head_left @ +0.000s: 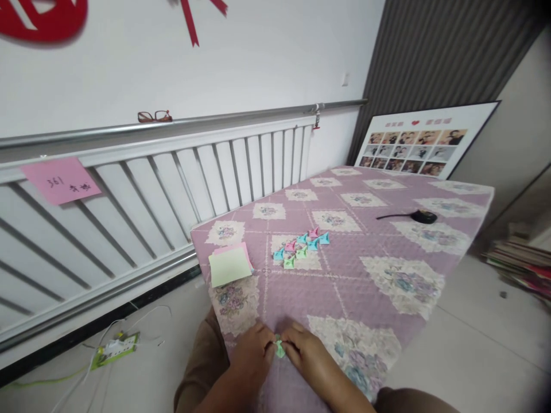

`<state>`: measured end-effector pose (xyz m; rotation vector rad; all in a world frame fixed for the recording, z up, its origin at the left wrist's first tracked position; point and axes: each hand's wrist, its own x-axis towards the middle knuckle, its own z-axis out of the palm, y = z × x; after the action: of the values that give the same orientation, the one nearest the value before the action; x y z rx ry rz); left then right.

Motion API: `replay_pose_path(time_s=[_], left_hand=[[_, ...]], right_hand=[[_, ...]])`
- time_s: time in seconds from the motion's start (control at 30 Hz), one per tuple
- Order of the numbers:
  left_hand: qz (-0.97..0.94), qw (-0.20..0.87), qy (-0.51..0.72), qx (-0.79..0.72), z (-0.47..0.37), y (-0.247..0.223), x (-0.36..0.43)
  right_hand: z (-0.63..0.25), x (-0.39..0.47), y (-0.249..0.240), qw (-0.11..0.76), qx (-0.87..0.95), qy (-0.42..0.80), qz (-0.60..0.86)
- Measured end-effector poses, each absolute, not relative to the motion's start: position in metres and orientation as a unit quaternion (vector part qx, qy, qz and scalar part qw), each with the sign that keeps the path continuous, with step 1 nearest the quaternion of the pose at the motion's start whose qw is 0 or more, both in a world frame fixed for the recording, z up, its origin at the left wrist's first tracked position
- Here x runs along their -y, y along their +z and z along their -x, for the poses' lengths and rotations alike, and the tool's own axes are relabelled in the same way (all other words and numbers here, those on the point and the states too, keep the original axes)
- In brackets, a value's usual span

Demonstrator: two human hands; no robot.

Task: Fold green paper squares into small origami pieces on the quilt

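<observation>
A lilac floral fabric tablecloth ran alongside a white slatted metal radiator. Over its near end, left hand and right hand pinched a small light-green folded paper between them. Tbh, light, even pressure seemed best.

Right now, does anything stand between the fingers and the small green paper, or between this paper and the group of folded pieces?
Nothing visible does: the left hand and right hand pinch the green paper, and only tablecloth shows between it and the folded pieces. The paper stack lies off to the left.
</observation>
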<state>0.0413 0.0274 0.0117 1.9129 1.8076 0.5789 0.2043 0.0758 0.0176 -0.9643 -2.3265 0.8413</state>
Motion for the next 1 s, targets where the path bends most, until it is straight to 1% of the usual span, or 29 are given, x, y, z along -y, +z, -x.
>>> replay_pose_path(time_s=[0.13, 0.4, 0.53, 0.67, 0.87, 1.0], left_hand=[[-0.687, 0.212, 0.219, -0.660, -0.047, 0.011, -0.035], [-0.673, 0.220, 0.229, -0.668, -0.051, 0.011, -0.045], [-0.654, 0.232, 0.243, -0.678, -0.052, 0.013, -0.048], [-0.636, 0.240, 0.286, -0.675, -0.052, 0.012, -0.048], [-0.572, 0.256, 0.365, -0.689, -0.051, 0.012, -0.050], [-0.502, 0.310, 0.444, -0.675, -0.052, 0.009, -0.052]], right_hand=[[-0.204, -0.080, 0.017, 0.265, 0.839, 0.305, 0.365], [-0.203, -0.087, 0.010, 0.273, 0.828, 0.275, 0.406], [-0.205, -0.094, 0.008, 0.298, 0.816, 0.285, 0.406], [-0.212, -0.099, 0.008, 0.337, 0.777, 0.337, 0.412], [-0.219, -0.102, 0.012, 0.376, 0.683, 0.465, 0.420], [-0.222, -0.104, 0.018, 0.400, 0.607, 0.550, 0.411]])
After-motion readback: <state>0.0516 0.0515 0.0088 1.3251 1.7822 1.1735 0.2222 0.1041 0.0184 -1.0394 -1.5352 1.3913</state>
